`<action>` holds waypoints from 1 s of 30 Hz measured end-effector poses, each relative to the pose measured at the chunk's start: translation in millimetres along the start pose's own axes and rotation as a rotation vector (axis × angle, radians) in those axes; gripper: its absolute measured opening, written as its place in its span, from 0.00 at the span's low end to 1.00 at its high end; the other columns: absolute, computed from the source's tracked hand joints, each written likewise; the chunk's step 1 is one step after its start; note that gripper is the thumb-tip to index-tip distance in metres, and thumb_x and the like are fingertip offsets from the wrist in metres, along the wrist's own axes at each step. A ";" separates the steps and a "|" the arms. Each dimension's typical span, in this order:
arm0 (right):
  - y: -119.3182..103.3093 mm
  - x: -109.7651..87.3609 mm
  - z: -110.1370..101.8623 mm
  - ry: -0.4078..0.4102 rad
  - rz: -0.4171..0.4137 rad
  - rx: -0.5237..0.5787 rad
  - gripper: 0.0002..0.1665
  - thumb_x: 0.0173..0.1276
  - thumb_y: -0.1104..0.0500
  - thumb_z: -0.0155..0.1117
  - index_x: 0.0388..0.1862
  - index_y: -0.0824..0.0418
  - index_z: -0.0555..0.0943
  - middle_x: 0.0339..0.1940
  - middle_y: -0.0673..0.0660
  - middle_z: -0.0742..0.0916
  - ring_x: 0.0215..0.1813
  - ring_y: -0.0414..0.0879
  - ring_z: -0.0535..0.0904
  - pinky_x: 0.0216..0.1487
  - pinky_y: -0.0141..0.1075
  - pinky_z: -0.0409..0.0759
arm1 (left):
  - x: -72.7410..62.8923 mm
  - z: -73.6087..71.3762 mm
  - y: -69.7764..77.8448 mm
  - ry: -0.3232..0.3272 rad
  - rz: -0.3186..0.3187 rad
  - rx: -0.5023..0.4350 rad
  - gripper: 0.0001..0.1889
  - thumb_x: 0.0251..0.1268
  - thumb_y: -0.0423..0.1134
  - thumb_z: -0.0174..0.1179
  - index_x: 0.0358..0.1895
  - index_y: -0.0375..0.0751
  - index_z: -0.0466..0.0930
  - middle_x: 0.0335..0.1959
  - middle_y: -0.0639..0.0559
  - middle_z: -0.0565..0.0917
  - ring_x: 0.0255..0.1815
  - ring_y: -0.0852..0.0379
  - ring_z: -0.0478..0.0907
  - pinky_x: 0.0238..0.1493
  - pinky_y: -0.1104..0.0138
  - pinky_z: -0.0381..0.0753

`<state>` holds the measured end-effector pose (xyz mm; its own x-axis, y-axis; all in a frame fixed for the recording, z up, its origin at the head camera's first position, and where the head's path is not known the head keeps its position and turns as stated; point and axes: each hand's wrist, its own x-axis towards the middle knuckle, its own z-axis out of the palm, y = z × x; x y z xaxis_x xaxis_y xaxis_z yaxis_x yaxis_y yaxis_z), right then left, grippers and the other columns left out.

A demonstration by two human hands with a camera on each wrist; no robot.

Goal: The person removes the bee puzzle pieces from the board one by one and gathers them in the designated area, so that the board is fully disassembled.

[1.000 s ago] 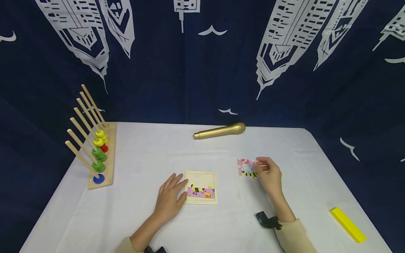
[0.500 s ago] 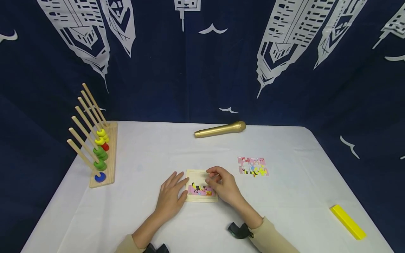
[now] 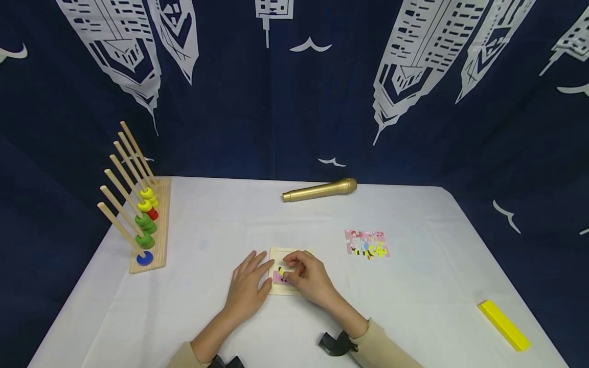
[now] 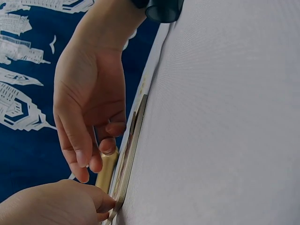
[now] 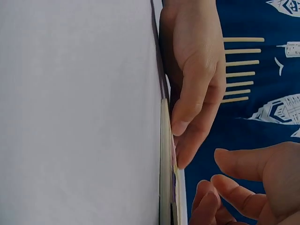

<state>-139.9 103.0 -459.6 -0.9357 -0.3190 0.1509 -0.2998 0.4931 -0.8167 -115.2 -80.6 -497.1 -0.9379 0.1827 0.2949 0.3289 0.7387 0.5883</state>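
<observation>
A small wooden puzzle tray (image 3: 283,292) lies flat on the white table. Pink puzzle pieces (image 3: 277,279) with a yellow-and-black figure show along its lower part. My left hand (image 3: 246,283) rests at the tray's left side, fingers extended, fingertips right at the rim; in the left wrist view its thumb and finger meet the tray's edge. My right hand (image 3: 310,278) hovers over the tray, covering its right half. Its thumb and fingers are loosely bent and apart, with nothing visible between them in the right wrist view. Joined puzzle pieces (image 3: 363,243) lie right of the tray.
A gold microphone (image 3: 319,190) lies near the table's back edge. At the left stands a wooden peg rack (image 3: 161,225) with coloured rings on several pegs. A yellow block (image 3: 503,325) lies at the right edge. Dark blue printed cloth (image 3: 294,112) hangs behind the table.
My right hand has left the joined pieces on the right and moved left over the tray, uncovering those pieces. My left hand has stayed at the tray's left edge.
</observation>
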 end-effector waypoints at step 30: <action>7.5 -3.9 14.7 0.040 -0.073 -0.289 0.12 0.51 0.63 0.77 0.34 0.60 0.82 0.27 0.48 0.75 0.27 0.33 0.67 0.29 0.25 0.66 | 0.0 -0.3 1.1 0.005 0.004 -0.006 0.21 0.60 0.34 0.64 0.58 0.37 0.80 0.66 0.39 0.75 0.73 0.37 0.62 0.67 0.41 0.61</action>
<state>-135.8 96.0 -474.5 -0.9145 -0.3328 0.2301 -0.4019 0.6817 -0.6113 -114.8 -80.0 -496.2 -0.9359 0.1824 0.3015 0.3336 0.7342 0.5913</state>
